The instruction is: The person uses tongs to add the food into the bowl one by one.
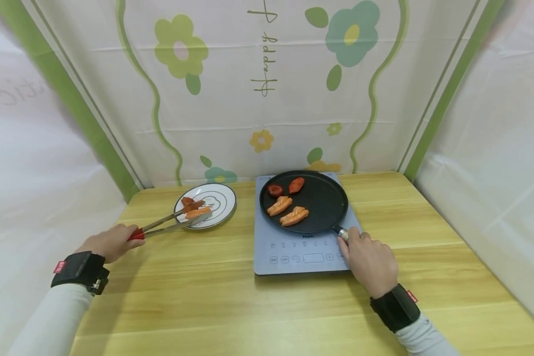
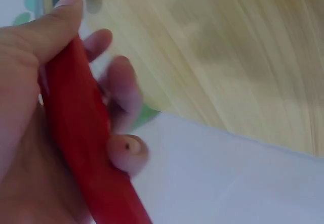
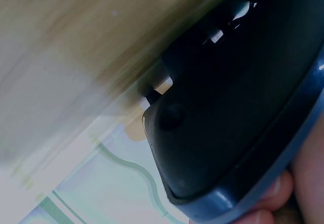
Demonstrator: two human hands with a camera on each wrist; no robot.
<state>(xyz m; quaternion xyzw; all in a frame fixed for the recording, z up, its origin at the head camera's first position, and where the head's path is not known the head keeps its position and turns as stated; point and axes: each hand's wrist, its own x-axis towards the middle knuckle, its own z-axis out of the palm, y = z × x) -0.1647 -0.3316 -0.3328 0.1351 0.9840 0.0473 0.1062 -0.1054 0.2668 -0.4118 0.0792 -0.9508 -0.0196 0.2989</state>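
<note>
My left hand [image 1: 111, 242] grips the red handle of a pair of metal tongs [image 1: 169, 224]; in the left wrist view my thumb [image 2: 48, 29] lies along the top of the red grip [image 2: 81, 133] and my other fingers curl round it from below. The tong tips are closed on a piece of salmon [image 1: 198, 213], held just over the near rim of the white plate [image 1: 224, 195]. A second, darker piece [image 1: 188, 201] lies on the plate beside it.

My right hand [image 1: 368, 262] is wrapped round the handle of the black frying pan [image 1: 325, 198], fingers curled under and clamped on it; the right wrist view shows only my fingertips [image 3: 276, 188] beneath the dark handle, much blurred. The pan sits on the blue-grey induction cooktop [image 1: 267, 242]. In the pan lie two salmon slices [image 1: 279, 205] [image 1: 294, 216] side by side at the near left, and two reddish-brown pieces [image 1: 275, 190] [image 1: 296, 185] toward the far left.

Plate and cooktop stand near one another on the wooden table [image 1: 204, 296], the plate to the left. A flower-printed cloth [image 1: 262, 89] hangs behind.
</note>
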